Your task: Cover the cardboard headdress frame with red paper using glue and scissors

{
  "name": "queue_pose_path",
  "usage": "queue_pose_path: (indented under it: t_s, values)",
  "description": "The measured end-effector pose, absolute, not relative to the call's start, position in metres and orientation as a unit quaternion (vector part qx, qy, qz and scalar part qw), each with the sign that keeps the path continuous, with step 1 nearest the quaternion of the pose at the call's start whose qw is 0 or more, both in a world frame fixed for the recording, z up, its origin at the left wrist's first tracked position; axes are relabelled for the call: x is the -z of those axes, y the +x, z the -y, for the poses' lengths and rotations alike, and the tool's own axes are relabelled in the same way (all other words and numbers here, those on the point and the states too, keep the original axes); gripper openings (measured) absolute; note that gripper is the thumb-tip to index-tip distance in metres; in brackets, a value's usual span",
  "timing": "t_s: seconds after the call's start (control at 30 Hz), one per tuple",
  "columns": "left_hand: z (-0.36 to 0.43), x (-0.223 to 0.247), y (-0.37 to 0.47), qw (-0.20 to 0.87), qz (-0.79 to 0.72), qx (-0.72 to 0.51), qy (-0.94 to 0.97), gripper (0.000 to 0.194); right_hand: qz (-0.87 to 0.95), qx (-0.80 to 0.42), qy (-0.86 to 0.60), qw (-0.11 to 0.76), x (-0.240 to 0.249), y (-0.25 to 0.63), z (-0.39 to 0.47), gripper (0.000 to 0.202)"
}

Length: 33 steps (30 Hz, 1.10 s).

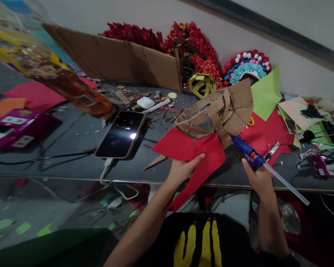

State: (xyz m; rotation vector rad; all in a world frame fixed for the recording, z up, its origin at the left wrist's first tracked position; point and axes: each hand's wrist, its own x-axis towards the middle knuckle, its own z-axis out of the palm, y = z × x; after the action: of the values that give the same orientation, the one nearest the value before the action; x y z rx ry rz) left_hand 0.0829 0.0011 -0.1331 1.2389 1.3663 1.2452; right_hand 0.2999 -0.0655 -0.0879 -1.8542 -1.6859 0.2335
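Note:
My left hand (185,168) is closed on a piece of red sheet (208,157), its thumb lying on top. The red sheet is against the lower side of a cardboard frame (219,111) made of bent strips with a rounded flap. In my right hand (257,178) is a blue glue gun (246,150), its tip pointing up and left at the cardboard's lower edge. A long translucent glue stick (288,185) sticks out of the gun's back. Whether the tip touches the cardboard cannot be made out.
A phone (121,134) with a cable lies left of the frame, near a bottle (83,92) and a purple object (19,128). Behind stand a cardboard panel (122,61) and red decorations (192,44). Green sheet (267,92), scraps and a cutter (271,151) are at the right.

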Motion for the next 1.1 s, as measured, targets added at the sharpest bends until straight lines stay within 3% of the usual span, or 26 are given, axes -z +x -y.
queue_pose_path:
  t_s: [0.57,0.8,0.93,1.03,1.1]
  values:
    - [-0.002,0.142,0.081,0.423,-0.539,-0.532,0.497,0.031,0.569,-0.053,-0.778,0.261,0.096,0.326,0.073,0.052]
    - [-0.006,0.147,0.078,0.397,-0.542,-0.577,0.464,0.058,0.497,-0.005,-0.847,0.19,0.115,0.376,0.047,0.065]
    - [-0.002,0.148,0.079,0.499,-0.504,-0.541,0.453,0.065,0.518,0.057,-0.829,0.204,0.114,0.371,0.047,0.071]
    - [0.0,0.149,0.08,0.55,-0.484,-0.521,0.437,0.063,0.529,0.131,-0.787,0.288,0.105,0.34,0.059,0.052]
    - [0.0,0.15,0.081,0.551,-0.486,-0.536,0.415,0.059,0.584,0.068,-0.744,0.317,0.1,0.311,0.07,0.031]
